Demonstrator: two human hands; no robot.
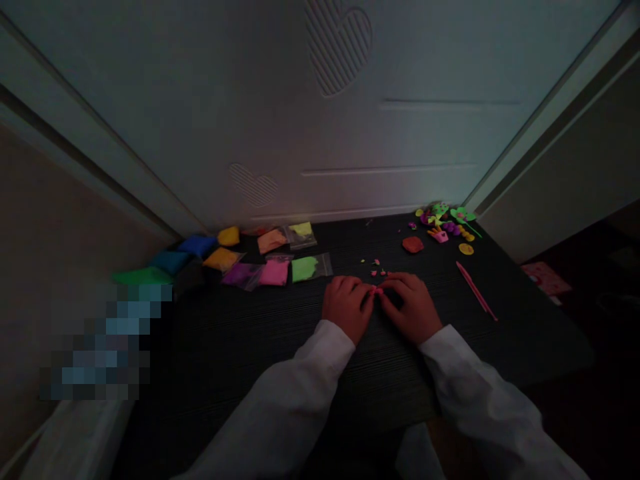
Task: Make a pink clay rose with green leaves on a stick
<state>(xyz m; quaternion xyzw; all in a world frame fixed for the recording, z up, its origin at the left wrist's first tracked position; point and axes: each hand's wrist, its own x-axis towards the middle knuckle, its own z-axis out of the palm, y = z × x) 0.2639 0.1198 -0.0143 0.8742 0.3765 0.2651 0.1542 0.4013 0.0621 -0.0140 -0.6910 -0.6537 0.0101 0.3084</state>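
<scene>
Small pink modelling clay (376, 291) sits between the fingertips of both hands, low over the dark table (260, 353). My left hand (347, 303) pinches it from the left, fingers closed. From the right, my right hand (413, 303) pinches it too, its fingers bent inward. Just beyond the fingers lie several tiny pink and green clay bits (377, 262). A flat red clay disc (413, 245) rests farther back to the right. The exact shape of the pinched clay is partly hidden by the fingers.
Bags of coloured clay, among them a light green one (304, 268) and a pink one (275, 271), spread along the back left. Finished clay figures (440, 217) cluster at the back right. Pink modelling tools (475, 290) lie at the right. A white panel (280, 120) closes off the back.
</scene>
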